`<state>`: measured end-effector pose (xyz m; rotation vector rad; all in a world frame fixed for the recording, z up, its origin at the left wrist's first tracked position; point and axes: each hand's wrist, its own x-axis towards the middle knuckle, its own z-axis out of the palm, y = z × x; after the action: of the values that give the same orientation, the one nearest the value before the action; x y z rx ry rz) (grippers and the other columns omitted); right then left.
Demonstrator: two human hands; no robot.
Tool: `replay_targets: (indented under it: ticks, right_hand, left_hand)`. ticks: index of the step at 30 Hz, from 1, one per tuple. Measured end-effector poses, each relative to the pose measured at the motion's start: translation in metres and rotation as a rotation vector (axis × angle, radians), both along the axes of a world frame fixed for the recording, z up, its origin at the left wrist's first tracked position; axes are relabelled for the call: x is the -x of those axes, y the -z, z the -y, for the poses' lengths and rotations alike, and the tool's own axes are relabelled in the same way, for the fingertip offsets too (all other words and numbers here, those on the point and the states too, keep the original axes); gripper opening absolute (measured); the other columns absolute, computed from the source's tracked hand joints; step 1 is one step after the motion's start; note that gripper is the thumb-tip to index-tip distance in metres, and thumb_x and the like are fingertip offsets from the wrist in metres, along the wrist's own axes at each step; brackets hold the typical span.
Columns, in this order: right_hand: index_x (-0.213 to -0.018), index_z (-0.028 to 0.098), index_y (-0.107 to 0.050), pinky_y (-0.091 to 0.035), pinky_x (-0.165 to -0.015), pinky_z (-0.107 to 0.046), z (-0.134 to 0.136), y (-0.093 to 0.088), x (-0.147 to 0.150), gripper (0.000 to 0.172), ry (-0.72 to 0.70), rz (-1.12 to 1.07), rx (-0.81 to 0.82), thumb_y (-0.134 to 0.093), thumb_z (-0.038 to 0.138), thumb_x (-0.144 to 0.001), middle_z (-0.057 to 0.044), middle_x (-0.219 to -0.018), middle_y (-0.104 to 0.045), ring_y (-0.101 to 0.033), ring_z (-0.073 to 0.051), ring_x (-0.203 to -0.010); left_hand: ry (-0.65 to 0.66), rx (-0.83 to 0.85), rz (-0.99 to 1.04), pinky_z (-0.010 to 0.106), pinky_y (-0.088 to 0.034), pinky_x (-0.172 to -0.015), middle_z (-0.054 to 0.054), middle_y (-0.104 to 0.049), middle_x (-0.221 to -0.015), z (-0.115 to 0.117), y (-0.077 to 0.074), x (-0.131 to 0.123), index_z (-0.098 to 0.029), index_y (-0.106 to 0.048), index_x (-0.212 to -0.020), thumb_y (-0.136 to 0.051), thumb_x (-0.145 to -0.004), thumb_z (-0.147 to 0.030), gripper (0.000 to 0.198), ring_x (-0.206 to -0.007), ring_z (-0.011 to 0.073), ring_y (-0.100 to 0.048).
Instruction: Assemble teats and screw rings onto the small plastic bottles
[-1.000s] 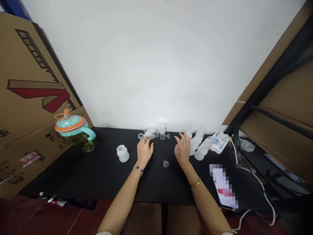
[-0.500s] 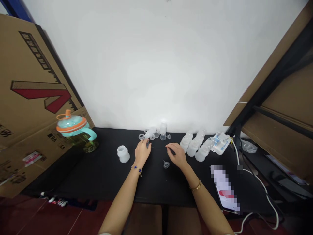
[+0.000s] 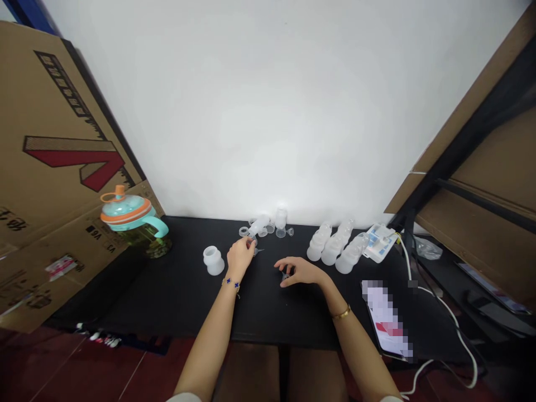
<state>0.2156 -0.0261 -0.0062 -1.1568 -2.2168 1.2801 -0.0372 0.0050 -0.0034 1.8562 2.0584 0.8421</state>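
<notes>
My left hand (image 3: 240,258) is closed, its fingertips at small clear plastic pieces; what it grips is partly hidden. A clear piece with a thin stem (image 3: 257,251) lies beside those fingers. My right hand (image 3: 305,271) hovers low, thumb and fingers apart, around another small clear stemmed piece (image 3: 285,276) on the black table. Left of my left hand stands a white, waisted, open-topped bottle body (image 3: 213,261). Past my hands lie a group of translucent bottles and rings (image 3: 260,225). Next to it stands another white bottle part (image 3: 281,216).
Several assembled translucent bottles (image 3: 336,245) stand to the right, near a white power strip (image 3: 380,243) and its cable. A phone (image 3: 386,321) lies at the right front. A teal-lidded jug (image 3: 136,223) stands left by a cardboard box (image 3: 54,167). A white wall (image 3: 268,111) rises behind.
My right hand has moved down and towards me, its fingers now around the clear stemmed piece. My left hand has shifted slightly, staying by the small clear parts.
</notes>
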Motion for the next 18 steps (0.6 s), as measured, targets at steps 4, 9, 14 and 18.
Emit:
replay_targets:
  ticks: [4,9,14,18]
  right_hand:
    - [-0.122,0.024,-0.07,-0.049,-0.075,-0.025,-0.001,0.002,-0.002,0.062,-0.003,-0.011,0.036,-0.088,0.031,-0.063,-0.001,-0.106,-0.067,-0.059,-0.014,-0.081]
    - [-0.12,0.023,-0.07,-0.05,-0.074,-0.025,-0.002,0.003,-0.003,0.057,0.003,-0.035,0.06,-0.084,0.023,-0.064,-0.001,-0.105,-0.066,-0.059,-0.013,-0.078]
    - [-0.119,0.022,-0.07,-0.05,-0.075,-0.025,-0.003,0.005,-0.003,0.055,0.02,-0.031,0.065,-0.082,0.02,-0.065,-0.001,-0.104,-0.066,-0.058,-0.012,-0.077]
    - [-0.118,0.022,-0.071,-0.051,-0.075,-0.026,-0.003,0.006,-0.002,0.054,0.029,-0.037,0.064,-0.081,0.019,-0.066,-0.002,-0.104,-0.066,-0.058,-0.013,-0.077]
  left_hand:
    - [0.026,-0.032,-0.005,0.03,-0.047,-0.069,0.004,-0.075,-0.091,0.002,-0.001,-0.006,-0.025,-0.072,-0.095,-0.055,-0.095,-0.038,0.021,-0.085,0.0238,-0.07]
    - [0.062,-0.212,-0.074,0.031,-0.05,-0.08,0.007,-0.073,-0.101,0.005,0.001,-0.012,-0.023,-0.072,-0.1,-0.053,-0.097,-0.031,0.021,-0.099,0.0245,-0.066]
    - [0.124,-0.368,-0.154,0.037,-0.05,-0.097,0.01,-0.07,-0.117,0.002,0.008,-0.017,-0.022,-0.073,-0.102,-0.056,-0.096,-0.03,0.02,-0.116,0.0278,-0.059]
    - [0.171,-0.363,-0.201,0.044,-0.046,-0.105,0.012,-0.067,-0.127,-0.005,0.015,-0.021,-0.021,-0.074,-0.103,-0.058,-0.095,-0.032,0.021,-0.126,0.0309,-0.055]
